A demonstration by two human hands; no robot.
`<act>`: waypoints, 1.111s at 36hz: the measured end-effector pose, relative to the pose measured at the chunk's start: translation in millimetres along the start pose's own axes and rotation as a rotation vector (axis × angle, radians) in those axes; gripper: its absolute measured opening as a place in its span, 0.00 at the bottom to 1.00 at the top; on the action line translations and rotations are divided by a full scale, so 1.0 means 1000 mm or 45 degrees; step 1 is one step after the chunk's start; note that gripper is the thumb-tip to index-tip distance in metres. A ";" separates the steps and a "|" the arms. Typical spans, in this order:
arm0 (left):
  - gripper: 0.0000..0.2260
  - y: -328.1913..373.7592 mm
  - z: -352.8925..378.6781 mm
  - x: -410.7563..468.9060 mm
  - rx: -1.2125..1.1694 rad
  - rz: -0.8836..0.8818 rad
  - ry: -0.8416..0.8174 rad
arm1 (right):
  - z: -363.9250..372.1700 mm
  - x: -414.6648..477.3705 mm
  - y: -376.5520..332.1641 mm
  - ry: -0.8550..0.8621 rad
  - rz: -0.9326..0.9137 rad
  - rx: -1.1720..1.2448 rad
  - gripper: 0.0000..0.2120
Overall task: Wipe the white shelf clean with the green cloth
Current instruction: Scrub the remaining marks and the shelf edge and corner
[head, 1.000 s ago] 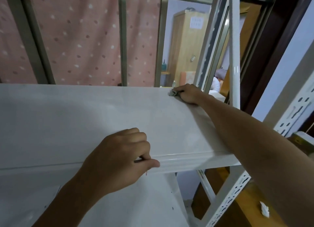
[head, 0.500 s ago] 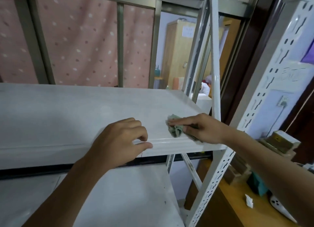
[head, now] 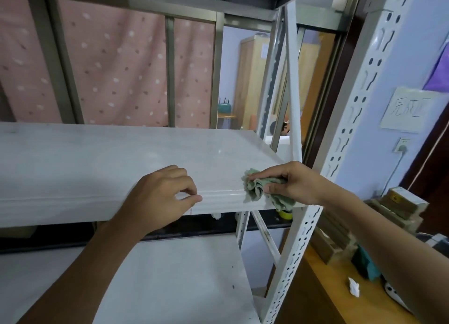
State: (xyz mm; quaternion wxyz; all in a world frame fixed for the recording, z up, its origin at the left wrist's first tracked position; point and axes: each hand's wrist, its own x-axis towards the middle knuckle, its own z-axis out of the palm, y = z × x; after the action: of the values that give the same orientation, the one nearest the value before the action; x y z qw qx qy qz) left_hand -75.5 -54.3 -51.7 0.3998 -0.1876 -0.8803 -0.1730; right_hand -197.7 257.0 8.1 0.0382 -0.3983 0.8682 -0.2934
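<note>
The right hand (head: 291, 185) is pinching the limp, light-looking green cloth (head: 256, 190), bunched at the near-right corner of the white shelf (head: 116, 158); the left hand (head: 160, 198) is gripping its near edge.

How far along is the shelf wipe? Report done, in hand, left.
Done: the right end, swept from back corner to front this past second. In hand: right hand presses the green cloth on the front right edge of the white shelf; left hand grips the lip. Left: the broad stretch leftward, seemingly unwiped.
</note>
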 end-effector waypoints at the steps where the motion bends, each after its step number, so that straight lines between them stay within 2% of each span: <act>1: 0.14 0.000 0.000 -0.001 0.009 0.009 0.009 | 0.000 0.001 0.000 0.004 -0.004 0.004 0.16; 11: 0.07 -0.002 -0.006 -0.019 0.200 0.150 0.172 | 0.023 0.025 -0.024 -0.042 -0.122 0.013 0.16; 21: 0.09 -0.031 -0.058 -0.059 0.498 0.131 0.240 | 0.074 0.065 -0.087 -0.098 -0.257 0.056 0.16; 24: 0.06 -0.049 -0.079 -0.077 0.661 0.243 0.219 | 0.094 0.079 -0.114 -0.119 -0.300 0.055 0.16; 26: 0.09 -0.067 -0.094 -0.090 0.799 0.318 0.172 | 0.108 0.089 -0.132 -0.127 -0.317 0.047 0.16; 30: 0.14 -0.095 -0.124 -0.114 0.858 0.257 0.158 | 0.140 0.111 -0.173 -0.138 -0.371 0.024 0.16; 34: 0.11 -0.116 -0.159 -0.138 0.829 0.152 0.148 | 0.174 0.137 -0.217 -0.145 -0.386 0.055 0.16; 40: 0.11 -0.162 -0.220 -0.175 0.913 0.158 0.107 | 0.224 0.173 -0.279 -0.161 -0.406 0.090 0.15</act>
State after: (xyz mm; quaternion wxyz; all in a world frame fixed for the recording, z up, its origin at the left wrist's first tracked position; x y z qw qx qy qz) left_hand 95.8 -329.1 -75.3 0.4859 -0.0814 -0.8547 0.1637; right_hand -61.0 -116.8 2.7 0.0596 -0.5469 0.7791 -0.3005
